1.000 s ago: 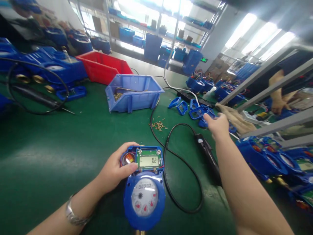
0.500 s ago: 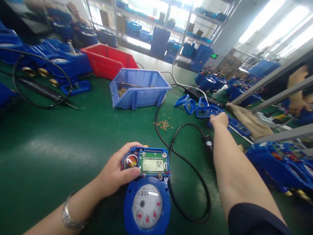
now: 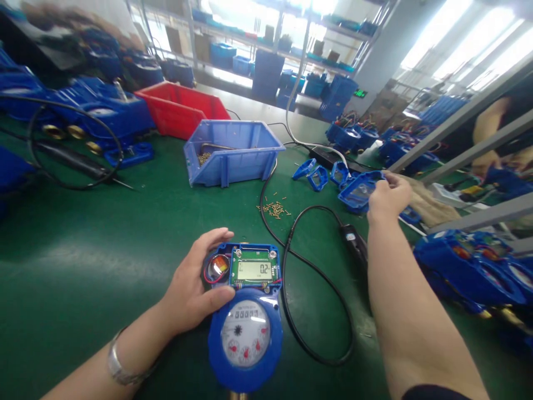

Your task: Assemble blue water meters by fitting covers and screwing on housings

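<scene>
A blue water meter (image 3: 245,311) lies on the green table (image 3: 104,266) in front of me, its top open on a green circuit board with a lit display. My left hand (image 3: 195,286) wraps its left side, thumb laid across the front. Out to the right, my right hand (image 3: 389,197) is closed on a blue plastic cover with a clear window (image 3: 360,191), lifted off a group of similar blue covers (image 3: 318,175).
A black electric screwdriver (image 3: 353,244) with a looped cable lies between my arms. Small brass screws (image 3: 275,210) are scattered beyond the meter. A blue bin (image 3: 233,150) and red bin (image 3: 179,114) stand further back. More blue meters (image 3: 470,266) are piled right.
My right hand reached into the blue covers, closed on one and lifted it back toward me. My left hand stayed on the meter.
</scene>
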### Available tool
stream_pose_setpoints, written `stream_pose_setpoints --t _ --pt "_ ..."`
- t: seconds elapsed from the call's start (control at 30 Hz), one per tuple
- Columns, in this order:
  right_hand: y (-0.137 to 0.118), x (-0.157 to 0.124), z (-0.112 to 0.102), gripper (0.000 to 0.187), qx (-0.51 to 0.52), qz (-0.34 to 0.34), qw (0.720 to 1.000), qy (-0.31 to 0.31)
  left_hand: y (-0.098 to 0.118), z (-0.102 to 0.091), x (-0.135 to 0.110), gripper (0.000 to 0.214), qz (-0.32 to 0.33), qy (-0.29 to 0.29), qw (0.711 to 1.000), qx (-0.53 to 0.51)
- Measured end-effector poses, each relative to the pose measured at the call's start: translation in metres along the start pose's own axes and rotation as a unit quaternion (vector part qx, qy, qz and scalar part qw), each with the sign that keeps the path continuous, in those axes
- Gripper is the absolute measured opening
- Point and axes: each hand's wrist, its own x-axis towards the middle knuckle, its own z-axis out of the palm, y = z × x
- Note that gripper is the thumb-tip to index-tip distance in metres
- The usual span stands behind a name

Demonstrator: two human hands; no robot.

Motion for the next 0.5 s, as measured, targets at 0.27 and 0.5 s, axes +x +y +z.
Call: stream_pose_setpoints --t 0.27,0.5 --pt "-0.052 -0.109 -0.076 0.026 0.316 0.002 0.938 0.142 0.041 -0.006 0.001 0.042 0.197 -0.012 0.936 0.291" --pt "-0.072 -0.162 -0.11 0.019 0.394 -0.045 0.915 0.078 0.069 0.016 0.02 0.045 0.154 -0.125 0.86 0.47"
